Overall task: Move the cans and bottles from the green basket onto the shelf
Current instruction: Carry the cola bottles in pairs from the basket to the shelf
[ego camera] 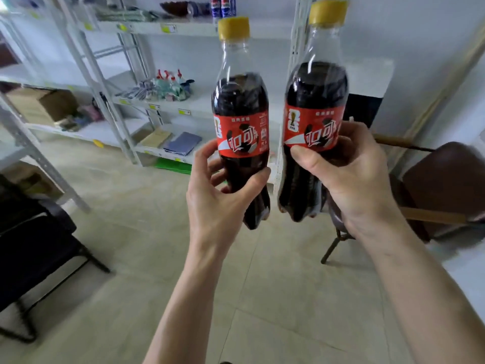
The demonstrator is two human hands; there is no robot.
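Both cola bottles upright, left hand (220, 200) gripping left bottle (241, 127), right hand (354, 185) gripping right bottle (315, 122), shelf (183, 28) well ahead, above

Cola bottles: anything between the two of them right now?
Nothing. In the head view a narrow bare gap separates the left bottle in the left hand from the right bottle in the right hand; only shelving shows behind.

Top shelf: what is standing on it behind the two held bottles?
Two blue cans stand on the top shelf, beside a dark bowl. The right-hand bottle hides whatever lies further right.
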